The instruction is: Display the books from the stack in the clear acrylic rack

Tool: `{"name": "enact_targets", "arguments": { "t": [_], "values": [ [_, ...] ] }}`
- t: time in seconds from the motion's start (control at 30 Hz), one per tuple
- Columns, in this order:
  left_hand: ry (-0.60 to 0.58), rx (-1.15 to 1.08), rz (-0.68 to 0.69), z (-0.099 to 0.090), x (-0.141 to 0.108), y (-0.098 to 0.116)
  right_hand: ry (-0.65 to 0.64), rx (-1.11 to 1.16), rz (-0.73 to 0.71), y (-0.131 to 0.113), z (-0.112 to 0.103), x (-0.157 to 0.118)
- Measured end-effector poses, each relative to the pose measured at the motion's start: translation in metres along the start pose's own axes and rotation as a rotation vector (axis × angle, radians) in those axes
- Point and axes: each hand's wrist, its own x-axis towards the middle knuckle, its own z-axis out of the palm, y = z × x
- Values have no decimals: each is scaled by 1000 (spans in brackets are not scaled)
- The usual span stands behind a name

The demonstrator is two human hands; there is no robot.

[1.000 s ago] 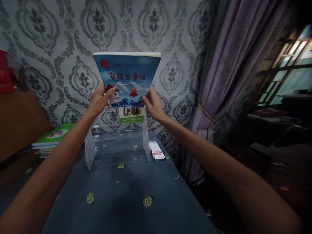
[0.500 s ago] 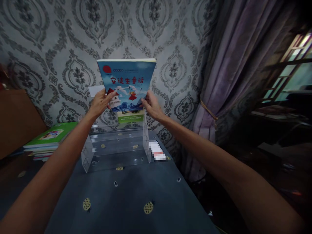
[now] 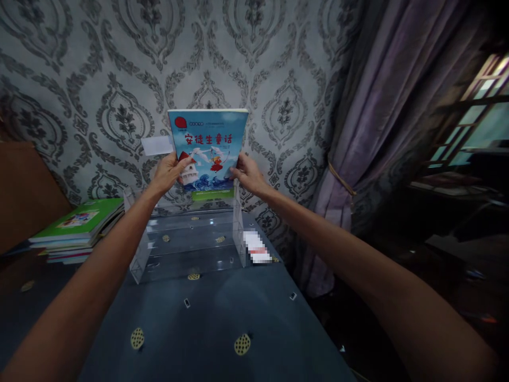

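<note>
Both hands grip a blue book (image 3: 212,132) with red Chinese characters and a picture of a house, waves and a figure in red. My left hand (image 3: 169,172) holds its lower left edge, thumb on the front cover. At the lower right edge, my right hand (image 3: 247,172) pinches it the same way. The book is upright, over the back part of a clear tiered stand (image 3: 239,233). Behind its lower edge shows the green strip of another book (image 3: 212,194). Whether the blue book touches the stand, I cannot tell.
A stack of books (image 3: 81,220) with a green cover on top lies left of the stand. A brown box (image 3: 29,196) is farther left. A blurred white item (image 3: 257,248) lies right of the stand on the patterned blue tablecloth (image 3: 199,329). Purple curtain (image 3: 358,148) hangs at right.
Both hands have brought the blue book down and away from me, closer to the back of the stand. It now covers more of the book behind it.
</note>
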Motion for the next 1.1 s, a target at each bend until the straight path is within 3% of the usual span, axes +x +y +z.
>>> {"name": "enact_targets", "arguments": {
  "t": [0.13,0.47,0.63,0.9,1.1],
  "values": [
    [-18,13,-8,3,-2,-1,-26,-10,29,2,-5,-3],
    [-79,105,-86,6,-6,-9,65,-174,11,7,-7,-3],
    [-105,124,-101,8,-10,-11,27,-185,6,5,-9,0],
    [42,535,-95,14,-20,3,33,-219,-8,9,-8,6],
    [-1,521,-97,16,-16,-3,43,-242,-14,6,-11,3]
  ]
}}
